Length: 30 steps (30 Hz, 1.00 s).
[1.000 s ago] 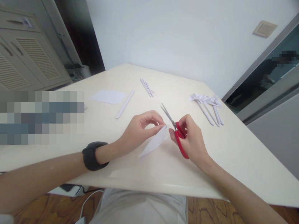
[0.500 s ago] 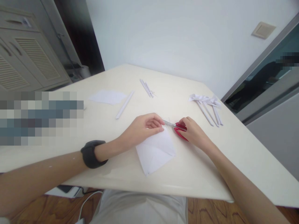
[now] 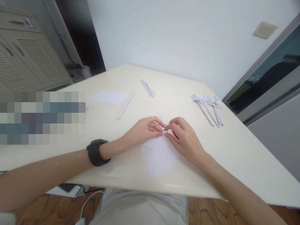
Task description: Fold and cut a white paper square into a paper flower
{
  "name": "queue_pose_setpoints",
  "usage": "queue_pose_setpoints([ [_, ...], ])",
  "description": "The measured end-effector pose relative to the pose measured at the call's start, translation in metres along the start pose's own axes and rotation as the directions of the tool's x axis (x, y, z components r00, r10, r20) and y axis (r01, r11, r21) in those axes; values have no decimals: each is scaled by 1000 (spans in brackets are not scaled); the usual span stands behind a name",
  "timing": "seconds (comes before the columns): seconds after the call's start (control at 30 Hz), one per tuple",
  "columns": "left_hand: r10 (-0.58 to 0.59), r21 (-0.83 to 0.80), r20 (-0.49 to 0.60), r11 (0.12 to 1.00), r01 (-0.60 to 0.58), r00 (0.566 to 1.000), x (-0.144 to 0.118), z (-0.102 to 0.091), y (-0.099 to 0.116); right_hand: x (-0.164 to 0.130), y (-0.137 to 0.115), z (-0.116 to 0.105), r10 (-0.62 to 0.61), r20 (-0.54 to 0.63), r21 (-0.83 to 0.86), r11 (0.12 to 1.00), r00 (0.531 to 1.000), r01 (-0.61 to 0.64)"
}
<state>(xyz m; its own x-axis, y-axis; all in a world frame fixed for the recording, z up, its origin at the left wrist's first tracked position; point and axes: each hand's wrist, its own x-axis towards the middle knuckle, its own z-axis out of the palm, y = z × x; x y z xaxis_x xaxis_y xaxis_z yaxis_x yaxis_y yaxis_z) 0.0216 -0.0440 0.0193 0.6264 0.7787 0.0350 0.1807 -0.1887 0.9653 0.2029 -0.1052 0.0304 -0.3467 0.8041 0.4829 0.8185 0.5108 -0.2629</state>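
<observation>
A square sheet of white paper (image 3: 159,156) with crease lines lies on the table in front of me, one corner pointing at me. My left hand (image 3: 150,128), closed, pinches its far corner between thumb and fingertips. Close against it, my right hand (image 3: 185,136) is closed at the same corner, thumb and fingers on the paper's edge. The red-handled scissors (image 3: 175,135) lie behind my right hand, mostly hidden by it. Small paper scraps (image 3: 161,117) are just beyond my fingers.
Rolled paper tubes (image 3: 146,88) lie at the table's back, with a longer tube (image 3: 126,105) and flat paper (image 3: 109,97) to the left. To the right is a folded paper piece with several tubes (image 3: 207,106). The white table (image 3: 234,162) meets the wall behind.
My right hand has let go of the scissors and moved left to the paper's far corner. The scissors now lie on the table. The paper has shifted slightly towards me.
</observation>
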Motion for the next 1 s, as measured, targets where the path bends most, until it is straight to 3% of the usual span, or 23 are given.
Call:
queue_pose_setpoints([
  [0.37,-30,-15,-27,999,30,999,-1,1,5,-3,1,6,-7,4,-100,995,1000,8],
  [1.0,-37,-44,-22,998,36,999,2,-1,-1,-4,0,10,24,-12,-45,999,1000,-24],
])
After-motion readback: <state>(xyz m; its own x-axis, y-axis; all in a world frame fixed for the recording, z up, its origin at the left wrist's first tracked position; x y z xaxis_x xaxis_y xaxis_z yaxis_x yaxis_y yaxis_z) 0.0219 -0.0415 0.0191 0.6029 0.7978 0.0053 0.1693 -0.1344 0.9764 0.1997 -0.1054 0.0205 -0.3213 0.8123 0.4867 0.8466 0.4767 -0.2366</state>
